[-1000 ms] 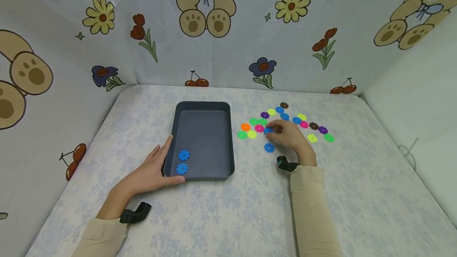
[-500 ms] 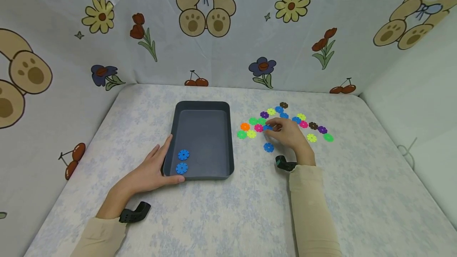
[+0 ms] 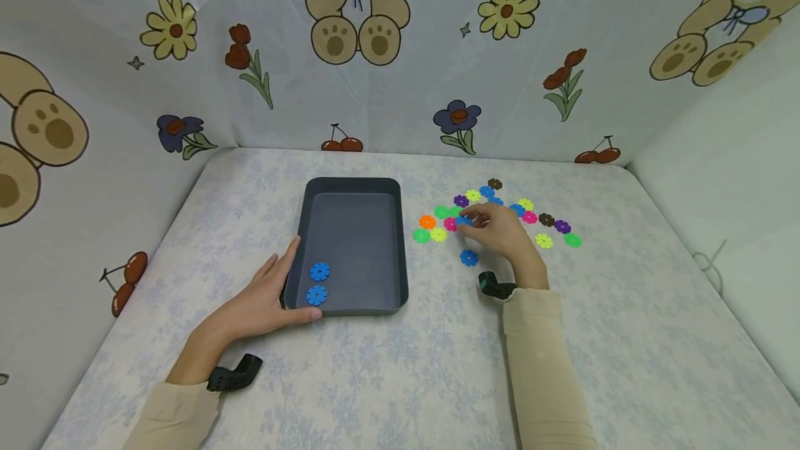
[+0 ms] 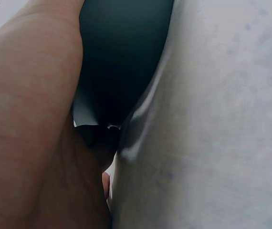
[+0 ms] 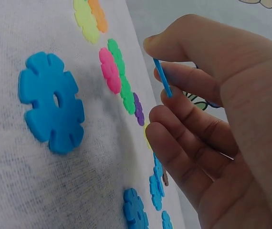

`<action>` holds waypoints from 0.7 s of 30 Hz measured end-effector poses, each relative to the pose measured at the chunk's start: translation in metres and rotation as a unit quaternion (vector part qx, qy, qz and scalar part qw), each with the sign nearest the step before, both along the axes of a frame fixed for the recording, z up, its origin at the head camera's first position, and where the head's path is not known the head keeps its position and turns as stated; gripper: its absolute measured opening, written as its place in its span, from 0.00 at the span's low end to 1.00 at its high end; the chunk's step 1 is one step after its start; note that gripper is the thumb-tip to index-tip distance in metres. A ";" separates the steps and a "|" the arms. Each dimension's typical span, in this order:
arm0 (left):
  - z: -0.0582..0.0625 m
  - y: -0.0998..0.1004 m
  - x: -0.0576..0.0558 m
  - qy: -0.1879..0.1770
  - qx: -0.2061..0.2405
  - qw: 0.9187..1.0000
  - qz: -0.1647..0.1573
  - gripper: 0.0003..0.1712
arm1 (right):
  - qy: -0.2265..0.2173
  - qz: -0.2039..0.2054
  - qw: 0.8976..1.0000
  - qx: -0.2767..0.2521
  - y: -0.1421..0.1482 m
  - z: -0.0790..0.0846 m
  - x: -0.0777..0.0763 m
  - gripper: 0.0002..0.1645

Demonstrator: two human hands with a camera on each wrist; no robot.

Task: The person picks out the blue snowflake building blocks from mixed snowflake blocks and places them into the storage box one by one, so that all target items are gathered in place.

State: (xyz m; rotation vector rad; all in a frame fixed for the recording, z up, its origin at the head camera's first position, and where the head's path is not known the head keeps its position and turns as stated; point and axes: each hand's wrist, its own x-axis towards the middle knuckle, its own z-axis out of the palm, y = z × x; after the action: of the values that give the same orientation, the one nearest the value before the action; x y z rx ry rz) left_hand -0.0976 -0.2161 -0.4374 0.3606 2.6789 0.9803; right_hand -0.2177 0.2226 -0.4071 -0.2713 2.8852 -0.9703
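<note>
My right hand (image 3: 500, 231) pinches a blue snowflake disc (image 5: 163, 78) edge-on between thumb and fingertips, lifted off the tabletop in the right wrist view. Another blue disc (image 3: 469, 257) lies flat on the table just in front of that hand. At the left, a dark grey rectangular tray (image 3: 359, 228) holds two blue discs (image 3: 319, 271) near its front left corner. My left hand (image 3: 265, 304) spans this corner, thumb on the front rim and extended fingers along the left side. In the left wrist view the palm lies close against the dark tray wall (image 4: 121, 52).
Several discs in mixed colours lie scattered around the right hand, among them an orange disc (image 3: 428, 222), a pink disc (image 3: 529, 217) and a green disc (image 3: 572, 240). A printed cloth wall (image 3: 400, 89) closes off the table's back edge. A pale cord (image 3: 711, 266) shows at the right.
The right hand has shifted slightly left and away from the body with the blue disc between its fingers. The left hand and tray hold their place.
</note>
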 end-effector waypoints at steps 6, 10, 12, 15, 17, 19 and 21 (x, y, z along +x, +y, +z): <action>-0.001 -0.001 0.000 0.002 0.001 1.000 -0.001 0.76 | 0.011 0.002 1.000 -0.003 -0.006 0.003 0.000 0.21; -0.001 -0.001 0.000 -0.001 0.000 1.000 0.000 0.76 | 0.022 0.011 1.000 -0.004 -0.008 0.005 0.000 0.21; -0.001 -0.001 0.000 -0.003 0.000 1.000 0.001 0.76 | 0.028 0.019 0.999 -0.004 -0.009 0.006 0.000 0.21; 0.000 0.000 -0.001 -0.003 0.000 1.000 0.000 0.76 | 0.031 0.025 0.999 -0.003 -0.012 0.008 0.000 0.21; 0.001 0.000 -0.001 -0.004 -0.001 1.000 0.002 0.76 | 0.029 0.029 0.999 -0.004 -0.014 0.010 0.000 0.20; 0.000 0.000 -0.001 -0.005 -0.002 1.000 0.002 0.76 | 0.029 0.032 0.999 -0.004 -0.017 0.012 0.000 0.20; 0.000 0.000 -0.001 -0.006 -0.001 1.000 0.001 0.76 | 0.032 0.034 0.999 -0.003 -0.019 0.013 0.000 0.19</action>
State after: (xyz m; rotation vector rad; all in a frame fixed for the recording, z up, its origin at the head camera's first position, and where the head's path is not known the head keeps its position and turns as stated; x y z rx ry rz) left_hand -0.0981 -0.2164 -0.4375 0.3499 2.6706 0.9784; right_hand -0.2173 0.2040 -0.3941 -0.4055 2.9095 -0.9754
